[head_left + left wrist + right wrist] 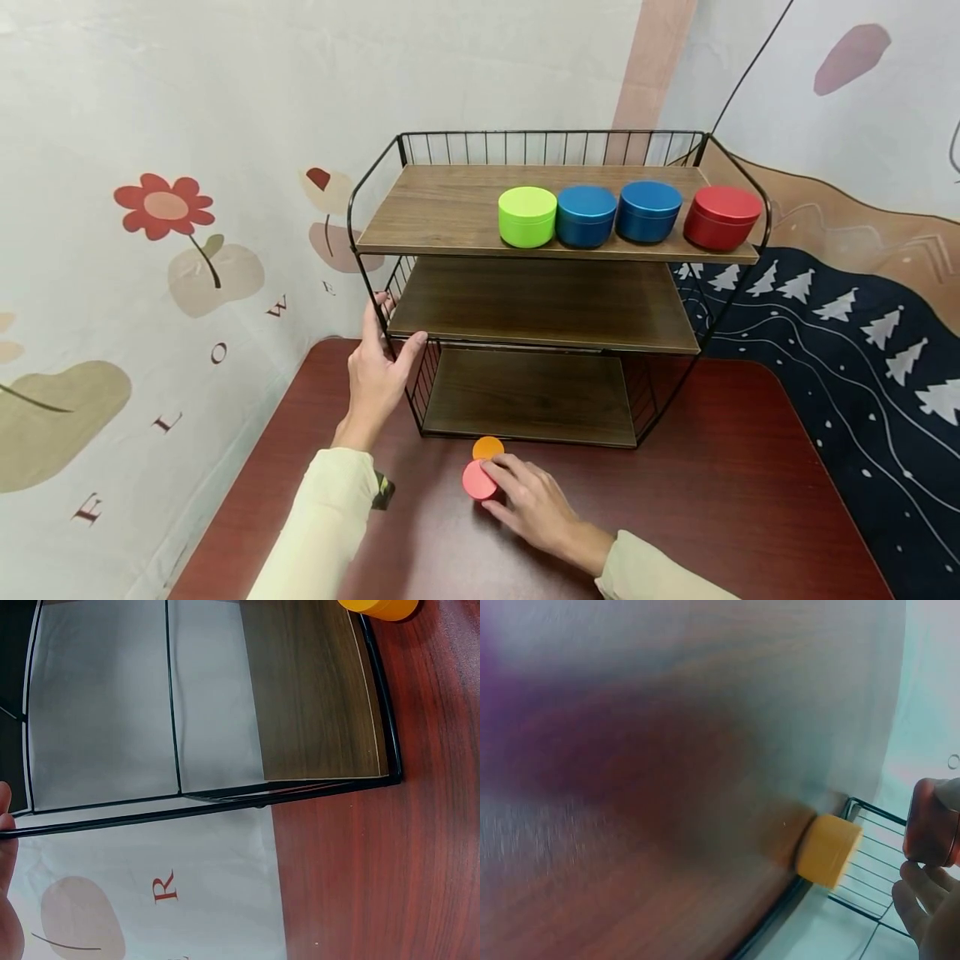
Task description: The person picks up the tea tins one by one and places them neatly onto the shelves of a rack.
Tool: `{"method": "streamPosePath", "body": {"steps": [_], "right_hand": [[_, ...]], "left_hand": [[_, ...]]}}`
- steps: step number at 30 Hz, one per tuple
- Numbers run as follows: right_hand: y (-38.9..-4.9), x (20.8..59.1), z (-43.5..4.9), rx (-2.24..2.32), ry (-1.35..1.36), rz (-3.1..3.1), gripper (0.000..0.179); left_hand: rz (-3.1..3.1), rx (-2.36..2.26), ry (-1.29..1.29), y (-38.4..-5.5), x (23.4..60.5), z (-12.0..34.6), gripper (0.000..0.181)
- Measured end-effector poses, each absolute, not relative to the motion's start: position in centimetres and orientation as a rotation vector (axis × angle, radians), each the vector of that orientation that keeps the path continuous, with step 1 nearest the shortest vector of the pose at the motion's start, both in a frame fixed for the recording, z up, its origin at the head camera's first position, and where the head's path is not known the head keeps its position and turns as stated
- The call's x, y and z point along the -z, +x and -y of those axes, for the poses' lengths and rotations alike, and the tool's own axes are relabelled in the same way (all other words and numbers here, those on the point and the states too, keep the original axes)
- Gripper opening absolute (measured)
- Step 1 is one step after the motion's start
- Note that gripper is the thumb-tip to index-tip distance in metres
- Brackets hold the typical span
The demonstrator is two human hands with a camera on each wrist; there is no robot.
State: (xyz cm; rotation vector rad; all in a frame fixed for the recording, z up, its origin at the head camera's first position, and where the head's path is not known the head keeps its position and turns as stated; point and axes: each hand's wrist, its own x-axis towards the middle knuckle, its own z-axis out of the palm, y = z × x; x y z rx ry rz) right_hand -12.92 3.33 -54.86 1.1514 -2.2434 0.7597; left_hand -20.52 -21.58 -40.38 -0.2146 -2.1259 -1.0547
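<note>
My left hand grips the left side post of a three-tier shelf rack with wooden boards and a black wire frame. In the left wrist view, fingers wrap the black frame bar at the left edge. With thumb and fingers, my right hand holds a round pinkish-red tin in front of the rack. In the right wrist view this tin shows its side between thumb and fingertips. Just beyond it, an orange tin stands on the table at the rack's front bottom edge.
On the top shelf a lime green tin, two blue tins and a red tin stand in a row along the front edge, right of centre. The rack stands on a reddish-brown table. Printed cloth hangs behind.
</note>
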Motion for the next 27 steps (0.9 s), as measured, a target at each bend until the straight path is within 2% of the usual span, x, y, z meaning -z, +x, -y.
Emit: {"method": "streamPosePath", "body": {"steps": [7,27], "right_hand": [[-13.2,53.6,-3.8,-0.756,1.202,2.216,0.057],[-14.2,48.0,-5.0,-0.517,1.383,1.972,0.065]], "left_hand": [[2.125,1.046,-0.216,-20.4,40.3,21.6,0.074],[2.136,1.05,-0.201,-20.1,40.1,21.6,0.074]]}}
